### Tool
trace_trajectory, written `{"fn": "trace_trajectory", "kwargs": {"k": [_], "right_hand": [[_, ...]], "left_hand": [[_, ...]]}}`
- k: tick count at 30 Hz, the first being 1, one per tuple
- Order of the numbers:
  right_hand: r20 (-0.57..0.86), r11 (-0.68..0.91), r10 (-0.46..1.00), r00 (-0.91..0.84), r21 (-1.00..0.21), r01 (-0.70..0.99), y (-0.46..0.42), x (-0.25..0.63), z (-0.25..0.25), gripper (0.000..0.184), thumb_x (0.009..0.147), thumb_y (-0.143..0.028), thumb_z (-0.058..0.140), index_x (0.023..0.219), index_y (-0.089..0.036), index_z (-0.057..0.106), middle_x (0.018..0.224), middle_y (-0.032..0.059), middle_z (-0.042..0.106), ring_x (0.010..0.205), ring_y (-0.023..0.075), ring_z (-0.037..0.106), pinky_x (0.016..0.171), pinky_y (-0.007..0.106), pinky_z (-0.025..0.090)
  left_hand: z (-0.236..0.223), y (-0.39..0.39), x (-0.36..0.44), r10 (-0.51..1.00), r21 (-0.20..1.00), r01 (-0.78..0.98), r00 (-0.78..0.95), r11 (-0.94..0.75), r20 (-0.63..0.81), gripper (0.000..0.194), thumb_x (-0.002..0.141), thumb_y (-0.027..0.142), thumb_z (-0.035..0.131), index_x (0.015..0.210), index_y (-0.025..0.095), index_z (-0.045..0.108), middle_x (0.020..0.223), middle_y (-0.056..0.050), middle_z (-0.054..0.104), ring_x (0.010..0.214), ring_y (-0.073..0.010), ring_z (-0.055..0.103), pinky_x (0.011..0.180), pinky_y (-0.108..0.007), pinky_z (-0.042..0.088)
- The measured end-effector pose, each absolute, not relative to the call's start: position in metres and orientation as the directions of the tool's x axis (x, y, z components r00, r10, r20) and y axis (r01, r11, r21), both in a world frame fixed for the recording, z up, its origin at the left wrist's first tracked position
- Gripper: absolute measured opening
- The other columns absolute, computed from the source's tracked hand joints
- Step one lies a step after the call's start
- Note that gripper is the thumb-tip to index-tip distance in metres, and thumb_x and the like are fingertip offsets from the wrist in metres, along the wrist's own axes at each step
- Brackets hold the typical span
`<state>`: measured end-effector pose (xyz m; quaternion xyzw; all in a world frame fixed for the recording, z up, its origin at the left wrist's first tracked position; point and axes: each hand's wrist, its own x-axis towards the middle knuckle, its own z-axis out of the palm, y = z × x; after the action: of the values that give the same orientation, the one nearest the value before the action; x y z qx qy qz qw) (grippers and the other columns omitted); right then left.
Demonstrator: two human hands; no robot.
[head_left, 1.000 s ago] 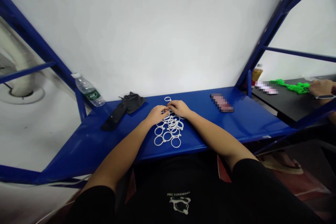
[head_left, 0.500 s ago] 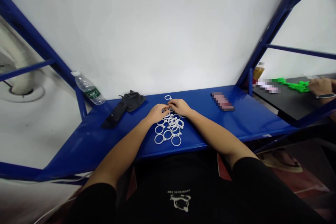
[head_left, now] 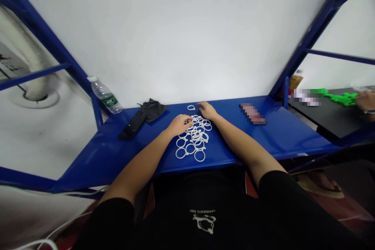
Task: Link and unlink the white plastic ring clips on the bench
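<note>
Several white plastic rings [head_left: 190,149], each with a small knob, lie in an overlapping cluster on the blue table. My left hand [head_left: 179,125] rests at the cluster's upper left, its thumb and fingers closed around a white ring at the edge; the fingertips partly hide it. To the right of the cluster's far end is my right hand [head_left: 207,111], fingers stretched out and holding nothing. Just left of those fingertips a single white ring [head_left: 191,108] lies apart from the others, near the wall.
The blue table [head_left: 228,140] backs onto a white wall. On the left are a clear bottle [head_left: 106,97], a black crumpled bag [head_left: 154,110] and a dark flat object [head_left: 132,127]. A blurred phone-like object [head_left: 253,113] lies right. Beyond, another person's hand [head_left: 366,100] is near green pieces [head_left: 344,99].
My right hand has parted from my left and moved up and right, its fingers opening beside the single ring. My left hand stays at the cluster. The whole view has shifted slightly.
</note>
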<state>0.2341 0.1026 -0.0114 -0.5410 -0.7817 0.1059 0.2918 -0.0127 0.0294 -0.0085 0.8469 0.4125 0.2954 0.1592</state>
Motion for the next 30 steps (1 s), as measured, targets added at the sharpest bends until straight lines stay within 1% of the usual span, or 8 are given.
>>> {"fn": "trace_trajectory", "kwargs": {"k": [4,9,11,14,17,19,24,30], "right_hand": [[0.238,0.408,0.91,-0.339,-0.364,0.838,0.116,0.224,-0.004,0.052,0.097,-0.011,0.067,0.145,-0.027,0.078,0.142,0.0152,0.072,0.112,0.0283,0.078,0.103,0.037,0.061],[0.221,0.481,0.874,-0.433,-0.269,0.834,0.116,0.217,0.007,0.026,0.101,-0.02,0.07,0.12,-0.027,0.087,0.145,0.0121,0.071,0.103,0.0248,0.078,0.094,0.033,0.059],[0.237,0.466,0.881,-0.409,-0.289,0.836,0.109,0.219,0.012,0.019,0.102,-0.021,0.071,0.114,-0.024,0.086,0.141,0.0127,0.074,0.105,0.0253,0.077,0.093,0.033,0.057],[0.322,0.454,0.884,-0.339,-0.417,0.787,0.09,0.22,0.02,0.014,0.104,-0.026,0.071,0.11,-0.021,0.083,0.121,0.0124,0.081,0.105,0.0241,0.075,0.094,0.033,0.054],[0.447,0.525,0.844,-0.296,-0.576,0.627,0.065,0.212,0.023,0.021,0.106,-0.037,0.069,0.109,-0.02,0.081,0.104,0.0072,0.083,0.09,0.0199,0.072,0.085,0.03,0.053],[0.479,0.573,0.818,-0.319,-0.626,0.529,0.048,0.206,0.023,0.025,0.104,-0.043,0.072,0.104,-0.019,0.081,0.096,0.0046,0.083,0.081,0.0183,0.069,0.079,0.029,0.052],[0.478,0.614,0.789,-0.386,-0.617,0.492,0.023,0.202,0.023,0.033,0.109,-0.047,0.064,0.102,-0.02,0.082,0.089,0.0043,0.082,0.077,0.0189,0.069,0.074,0.029,0.049],[0.484,0.644,0.765,-0.425,-0.552,0.53,0.023,0.209,0.025,0.027,0.109,-0.039,0.065,0.102,-0.021,0.083,0.089,0.0044,0.083,0.076,0.0183,0.07,0.074,0.028,0.048]], "left_hand": [[-0.006,0.028,-0.013,0.796,0.517,0.605,0.483,-0.605,0.366,0.02,0.097,0.032,0.077,0.113,0.022,0.085,0.104,-0.007,0.084,0.102,-0.0266,0.076,0.099,-0.04,0.06],[-0.006,0.028,-0.014,0.791,0.516,0.601,0.494,-0.61,0.36,0.02,0.1,0.032,0.073,0.112,0.021,0.084,0.11,-0.008,0.084,0.1,-0.0249,0.077,0.099,-0.039,0.06],[-0.006,0.028,-0.014,0.791,0.517,0.6,0.481,-0.611,0.377,0.019,0.1,0.031,0.073,0.112,0.02,0.084,0.109,-0.007,0.083,0.099,-0.0242,0.077,0.099,-0.038,0.06],[-0.004,0.027,-0.013,0.793,0.515,0.605,0.421,-0.608,0.441,0.021,0.101,0.029,0.073,0.117,0.02,0.083,0.105,-0.007,0.083,0.102,-0.0241,0.076,0.1,-0.039,0.06],[0.0,0.026,-0.013,0.779,0.499,0.615,0.35,-0.61,0.521,0.022,0.101,0.027,0.074,0.121,0.021,0.08,0.105,-0.006,0.082,0.102,-0.0237,0.075,0.103,-0.039,0.059],[0.002,0.024,-0.013,0.762,0.48,0.622,0.326,-0.619,0.56,0.017,0.101,0.026,0.074,0.116,0.021,0.08,0.103,-0.006,0.082,0.101,-0.0238,0.074,0.102,-0.039,0.059],[0.007,0.019,-0.014,0.738,0.421,0.661,0.312,-0.621,0.599,0.011,0.103,0.027,0.071,0.097,0.023,0.079,0.097,-0.006,0.08,0.101,-0.0249,0.073,0.099,-0.04,0.058],[0.005,0.021,-0.013,0.723,0.448,0.626,0.286,-0.638,0.629,0.012,0.102,0.026,0.075,0.111,0.023,0.082,0.107,-0.007,0.083,0.105,-0.0254,0.074,0.102,-0.042,0.059]]}}
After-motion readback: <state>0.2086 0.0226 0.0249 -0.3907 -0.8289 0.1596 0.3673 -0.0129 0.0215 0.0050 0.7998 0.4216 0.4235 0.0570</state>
